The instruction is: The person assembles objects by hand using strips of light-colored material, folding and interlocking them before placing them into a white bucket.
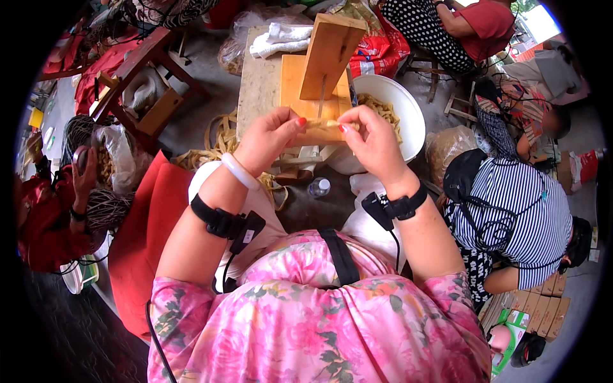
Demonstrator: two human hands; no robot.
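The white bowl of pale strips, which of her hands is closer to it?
Right. The right hand overlaps the white bowl's near rim; the left hand is farther left, before the wooden stand. Both pinch one pale strip.

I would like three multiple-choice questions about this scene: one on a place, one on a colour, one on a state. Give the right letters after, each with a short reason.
1. Where is the white bowl?
A. right of the wooden stand
B. on the person's lap
C. under the red cloth

2. What colour is the bangle on the left wrist?
A. black
B. white
C. green

3. How is the pale strip held?
A. by the left hand alone
B. it lies free in the bowl
C. pinched between the left hand and the right hand

Answers: 1 A, the bowl's rim shows beside the stand's right edge. 2 B, the ring is plainly white. 3 C, fingertips of both hands meet on the strip.
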